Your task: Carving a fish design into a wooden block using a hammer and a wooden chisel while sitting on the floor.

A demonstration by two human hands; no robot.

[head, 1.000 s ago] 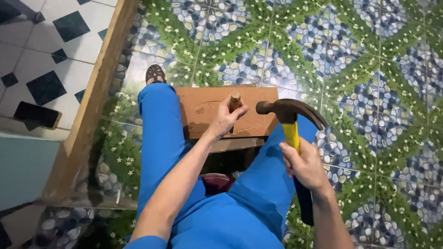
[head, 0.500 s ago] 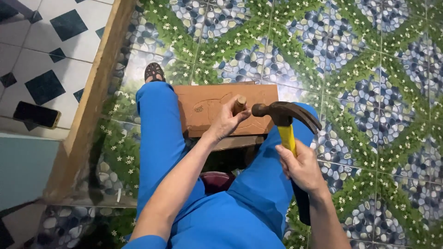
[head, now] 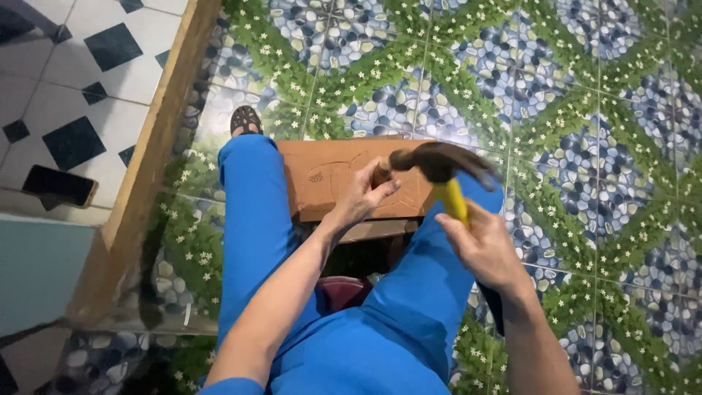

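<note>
- Nearest the camera, two legs in blue trousers (head: 256,241) spread apart, with a dark red seat (head: 344,292) showing in the gap between them.
- The right hand (head: 486,249) is wrapped shut round the yellow handle of a hammer (head: 442,172); the dark head, blurred, sits just beside the left hand's fingers.
- The left hand (head: 362,197) rests on a wooden board (head: 322,183), fingertips pinched closed on a small upright piece that is too small to make out.
- The board lies across between the knees, its near edge over a second strip of wood; its far edge and left corner are free.
- A sandalled foot (head: 245,119) sits just beyond the board's left corner.
- The floor (head: 585,110) is tiled with a pebble-and-flower pattern, and lies open to the right and ahead.
- A wooden beam (head: 157,153) borders the left side; beyond it are white tiles with dark diamonds and a dark flat phone-like object (head: 58,186).
</note>
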